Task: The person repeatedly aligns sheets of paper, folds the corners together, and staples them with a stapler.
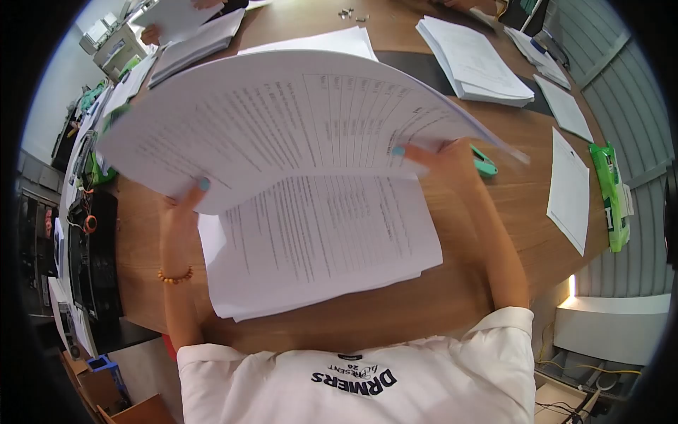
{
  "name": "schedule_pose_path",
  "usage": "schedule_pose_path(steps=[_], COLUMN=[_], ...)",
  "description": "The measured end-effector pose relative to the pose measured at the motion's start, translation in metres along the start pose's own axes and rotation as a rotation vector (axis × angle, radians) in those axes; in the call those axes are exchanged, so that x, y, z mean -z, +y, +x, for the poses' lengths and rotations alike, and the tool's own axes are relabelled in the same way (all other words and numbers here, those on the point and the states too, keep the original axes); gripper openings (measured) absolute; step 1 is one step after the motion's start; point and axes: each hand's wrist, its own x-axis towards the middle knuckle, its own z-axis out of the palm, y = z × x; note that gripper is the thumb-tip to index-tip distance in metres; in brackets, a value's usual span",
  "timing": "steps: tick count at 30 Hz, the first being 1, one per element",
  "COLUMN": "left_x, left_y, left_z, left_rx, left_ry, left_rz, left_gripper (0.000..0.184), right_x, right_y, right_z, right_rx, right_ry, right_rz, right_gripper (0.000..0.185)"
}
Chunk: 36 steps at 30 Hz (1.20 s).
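Observation:
Both hands hold up a wide, curved sheaf of printed paper above the wooden table. My left hand, with a beaded bracelet at the wrist, grips its lower left edge, thumb on the printed side. My right hand pinches the lower right part in the same way. Beneath the raised sheaf, a printed stack lies on the table near my body. Just beyond my right hand is a green stapler-like tool, partly hidden.
Paper stacks lie at the back right and back left. A single sheet and a green packet are at the right edge. Another person's hand is at the far left, near papers. Small metal pieces lie at the back.

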Motion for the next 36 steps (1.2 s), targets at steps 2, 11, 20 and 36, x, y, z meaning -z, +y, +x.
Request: schedule_pose_path(steps=[2,11,20,36], left_x=[-0.014,-0.037,-0.023,-0.193], left_y=[-0.001,0.042,0.036,-0.011], left_z=[0.005,0.019,-0.016,0.078], left_rx=[0.027,0.101,0.251,-0.171], left_ry=[0.055,0.068,0.138,-0.515], left_rz=[0.023,0.078,0.168,0.59], left_gripper=[0.052,0.047,0.07,0.019], right_x=[-0.004,0.0,0.0,0.003], right_y=[0.0,-0.044,-0.028,-0.023], right_z=[0.001,0.01,-0.032,-0.039], right_rx=[-0.102,-0.222,-0.378,-0.283], right_ry=[0.012,0.104,-0.22,-0.203], right_rz=[-0.001,0.318,0.266,0.07], right_gripper=[0.023,0.017,0.026,0.034])
